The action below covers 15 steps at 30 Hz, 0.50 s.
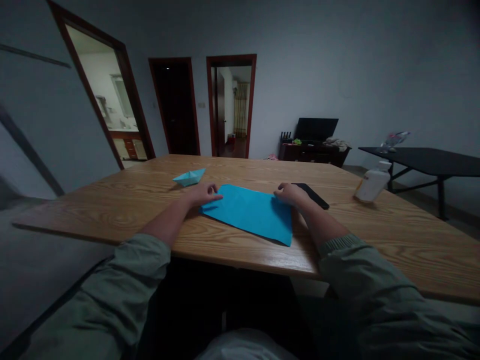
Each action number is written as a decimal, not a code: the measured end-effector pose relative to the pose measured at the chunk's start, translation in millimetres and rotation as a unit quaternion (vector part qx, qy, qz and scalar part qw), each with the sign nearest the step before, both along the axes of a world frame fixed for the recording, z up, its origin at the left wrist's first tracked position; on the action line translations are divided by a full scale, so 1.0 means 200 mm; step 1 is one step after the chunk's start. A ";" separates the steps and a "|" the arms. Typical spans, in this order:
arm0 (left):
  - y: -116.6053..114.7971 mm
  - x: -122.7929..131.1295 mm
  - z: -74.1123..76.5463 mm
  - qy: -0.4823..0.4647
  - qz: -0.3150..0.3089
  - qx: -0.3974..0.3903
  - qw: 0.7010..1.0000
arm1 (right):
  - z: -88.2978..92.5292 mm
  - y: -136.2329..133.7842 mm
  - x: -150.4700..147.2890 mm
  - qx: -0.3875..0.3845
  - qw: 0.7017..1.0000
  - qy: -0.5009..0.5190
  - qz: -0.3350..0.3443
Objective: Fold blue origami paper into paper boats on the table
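A bright blue sheet of paper [249, 212] with faint creases lies at a slant on the wooden table in front of me. At its left edge, my left hand [204, 194] has its fingers curled and the thumb on top of the paper. My right hand [288, 193] grips the far right corner, its fingertips partly hidden behind the hand. Beyond my left hand stands a light blue folded paper boat [189, 177], touched by neither hand. A black phone [311, 195] rests just right of my right hand, partly covered by it.
The wooden table [123, 200] ends in a front edge close to my body. A white bottle [373, 184] stands toward its right side. Farther off are a black table [431, 159] at right and a television [316, 129] on a dark cabinet by the wall.
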<state>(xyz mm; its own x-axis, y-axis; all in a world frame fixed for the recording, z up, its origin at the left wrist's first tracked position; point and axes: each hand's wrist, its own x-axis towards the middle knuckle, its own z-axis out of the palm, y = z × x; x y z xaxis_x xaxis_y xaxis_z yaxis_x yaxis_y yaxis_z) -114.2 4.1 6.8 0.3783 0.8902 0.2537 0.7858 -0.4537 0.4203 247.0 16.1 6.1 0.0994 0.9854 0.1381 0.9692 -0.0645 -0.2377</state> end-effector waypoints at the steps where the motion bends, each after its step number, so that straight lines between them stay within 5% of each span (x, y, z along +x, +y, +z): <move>1: -0.01 0.04 -0.01 0.027 -0.034 -0.010 0.999 | 0.00 0.01 0.01 0.001 1.000 -0.001 -0.004; 4: -0.04 0.12 -0.02 0.095 -0.063 -0.035 0.993 | -0.01 0.03 0.02 -0.001 1.000 0.005 -0.016; 15: 0.00 0.19 0.00 0.175 0.034 -0.074 0.981 | -0.01 0.05 0.00 0.048 0.980 0.190 -0.035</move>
<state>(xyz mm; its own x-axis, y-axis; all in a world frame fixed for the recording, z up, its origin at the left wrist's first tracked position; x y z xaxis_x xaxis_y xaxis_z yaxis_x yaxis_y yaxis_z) -77.1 3.1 5.9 0.3573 0.9338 -0.0158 0.9203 -0.3492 0.1766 247.4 26.6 3.5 0.2283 0.9588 0.1693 0.8037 -0.0874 -0.5886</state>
